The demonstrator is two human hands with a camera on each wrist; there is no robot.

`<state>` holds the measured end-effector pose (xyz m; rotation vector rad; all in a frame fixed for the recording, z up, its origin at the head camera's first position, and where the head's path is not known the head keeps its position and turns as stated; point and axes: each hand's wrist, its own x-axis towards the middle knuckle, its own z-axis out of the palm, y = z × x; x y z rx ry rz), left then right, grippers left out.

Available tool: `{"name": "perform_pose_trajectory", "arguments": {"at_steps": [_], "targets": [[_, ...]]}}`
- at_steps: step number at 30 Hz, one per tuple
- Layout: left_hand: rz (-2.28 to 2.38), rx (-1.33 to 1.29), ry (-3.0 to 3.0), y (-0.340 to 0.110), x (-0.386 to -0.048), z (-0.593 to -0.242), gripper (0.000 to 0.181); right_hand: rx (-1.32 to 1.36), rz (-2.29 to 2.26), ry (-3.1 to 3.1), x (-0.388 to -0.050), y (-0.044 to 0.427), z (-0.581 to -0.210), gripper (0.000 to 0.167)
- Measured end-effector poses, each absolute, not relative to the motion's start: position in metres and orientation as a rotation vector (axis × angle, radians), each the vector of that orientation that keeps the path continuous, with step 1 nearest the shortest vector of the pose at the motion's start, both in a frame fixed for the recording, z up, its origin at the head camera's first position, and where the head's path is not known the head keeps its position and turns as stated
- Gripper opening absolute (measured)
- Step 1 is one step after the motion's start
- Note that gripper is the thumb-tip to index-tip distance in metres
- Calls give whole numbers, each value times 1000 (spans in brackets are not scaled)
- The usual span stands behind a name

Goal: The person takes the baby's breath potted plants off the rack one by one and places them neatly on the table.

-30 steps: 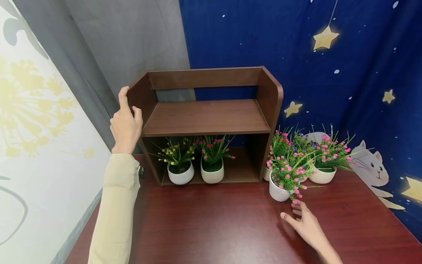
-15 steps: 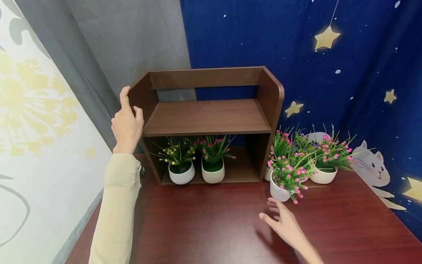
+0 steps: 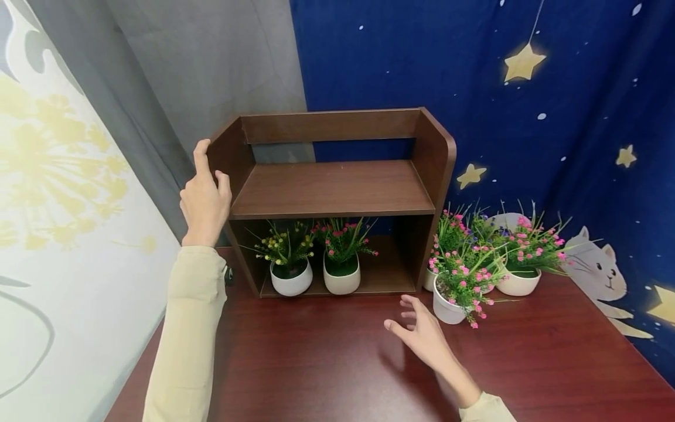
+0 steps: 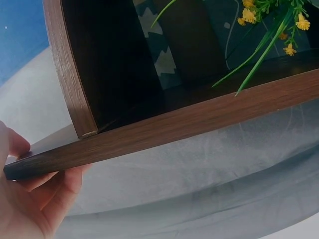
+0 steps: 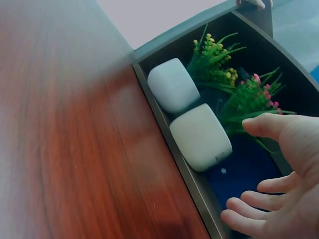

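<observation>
My left hand point(image 3: 204, 199) grips the left side panel of a brown wooden shelf point(image 3: 337, 187). In the left wrist view its thumb point(image 4: 18, 143) lies on one face of the panel and the fingers point(image 4: 62, 191) on the other. My right hand point(image 3: 422, 334), fingers spread and holding nothing, hovers over the table before the shelf's lower right corner. On the lower level stand a yellow-flowered potted plant point(image 3: 290, 275) and a pink-flowered potted plant point(image 3: 341, 274), side by side. Nearest my right hand, a white-potted plant with pink flowers point(image 3: 450, 308) stands on the table.
More potted plants, one in a wide cream pot point(image 3: 519, 282), crowd the table point(image 3: 316, 363) right of the shelf. Behind hang a blue star-patterned curtain point(image 3: 527, 135) and a grey curtain point(image 3: 211, 58). A white patterned panel point(image 3: 79, 234) stands at the left.
My right hand has moved left, from in front of the white-potted plant to before the shelf's lower right corner. My left hand keeps its grip on the side panel.
</observation>
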<state>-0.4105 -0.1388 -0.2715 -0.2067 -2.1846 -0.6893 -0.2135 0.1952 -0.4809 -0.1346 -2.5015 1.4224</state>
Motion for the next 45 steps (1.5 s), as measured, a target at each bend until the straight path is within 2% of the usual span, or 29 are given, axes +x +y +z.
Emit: {"name": "perform_pose_trajectory", "arguments": {"at_steps": [16, 34, 42, 45], "targets": [[-709, -231, -2158, -135, -413, -270, 51, -131, 1600, -2316, -265, 157, -483, 73], [-692, -215, -2150, -138, -412, -271, 52, -226, 1438, -2290, -313, 110, -501, 90], [-686, -222, -2158, -140, -411, -275, 51, -333, 1448, -2263, -324, 92, -506, 111], [-687, -223, -2151, -140, -412, -275, 51, -345, 1402, -2255, -331, 89, -505, 113]]}}
